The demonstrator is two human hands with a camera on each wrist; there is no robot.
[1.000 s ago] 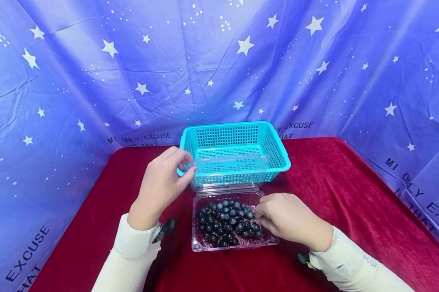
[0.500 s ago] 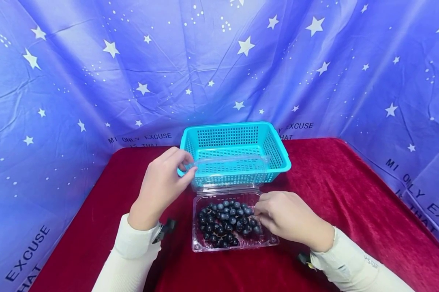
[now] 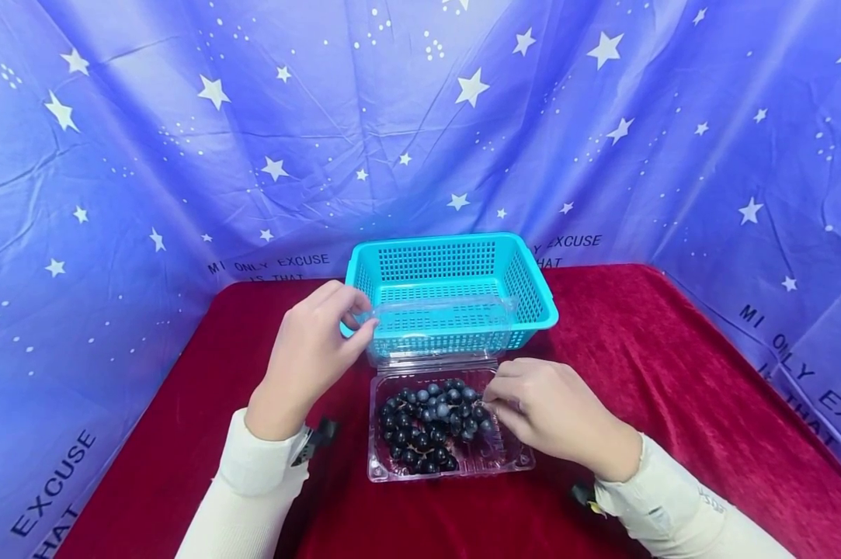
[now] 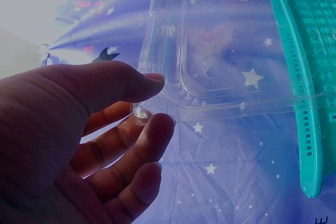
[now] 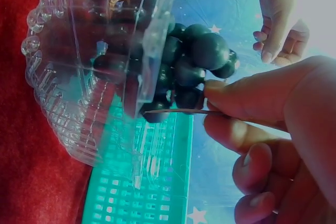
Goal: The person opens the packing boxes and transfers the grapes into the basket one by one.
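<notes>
In the head view, a clear plastic clamshell box (image 3: 380,464) holds bunches of dark grapes (image 3: 420,441). Its hinged lid (image 4: 210,90) stands raised at the back, with my left hand (image 3: 308,345) pinching the corner between thumb and fingers. At the box's right side, my right hand (image 3: 563,419) pinches a thin brown stem (image 5: 184,110) between thumb and forefinger. Several grapes (image 5: 207,51) on that side rise above the box rim in the right wrist view, while others sit lower behind the clear wall.
A turquoise plastic basket (image 3: 525,291) stands right behind the box, and the lid overlaps its front wall. Dark red velvet cloth (image 3: 644,349) covers the table. Blue curtains (image 3: 364,101) with white stars hang at the back and both sides.
My right hand has moved slightly up and to the left, and the grapes at the right side have shifted with it. My left hand stays on the lid corner.
</notes>
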